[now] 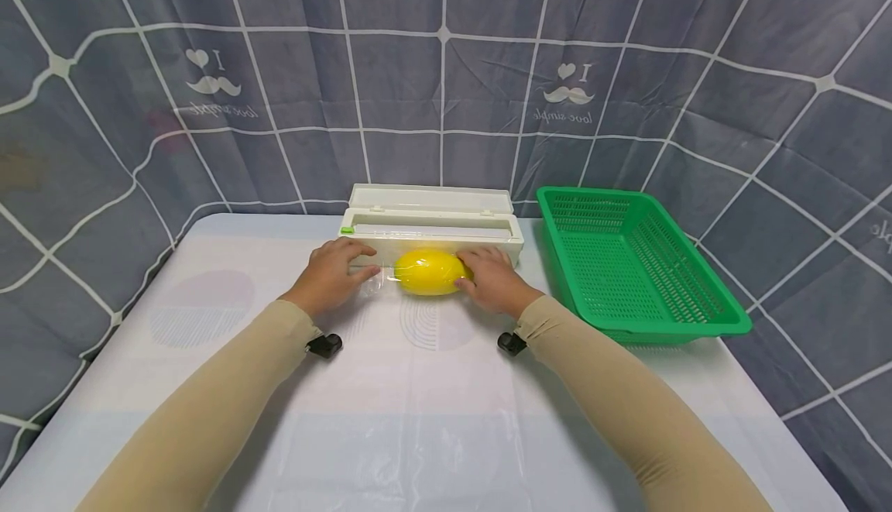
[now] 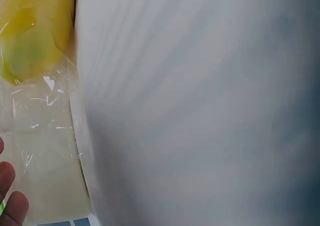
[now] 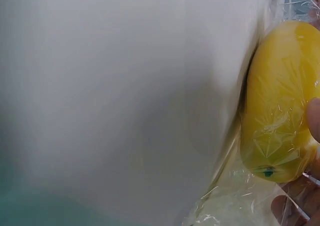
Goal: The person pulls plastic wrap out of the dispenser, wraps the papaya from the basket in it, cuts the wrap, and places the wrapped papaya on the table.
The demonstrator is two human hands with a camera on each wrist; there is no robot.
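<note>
A yellow oval fruit (image 1: 428, 272), like a mango or small melon, lies wrapped in clear cling film against the front of a white cling film dispenser (image 1: 432, 235), whose lid stands raised. My right hand (image 1: 491, 280) holds its right end, thumb in front and fingers behind. In the right wrist view, creased film covers the fruit (image 3: 280, 106) down to a dark green spot at its tip. To the left, my left hand (image 1: 331, 272) is at the dispenser's front, thumb and fingers apart. Loose cling film (image 2: 40, 111) stretches from the fruit towards those fingertips.
A green plastic basket (image 1: 634, 264) stands at the right, close to my right forearm. A patterned white cloth (image 1: 390, 434) covers the table. Behind it hangs a grey checked curtain (image 1: 390, 86). A small green slider (image 1: 347, 230) sits at the dispenser's left end.
</note>
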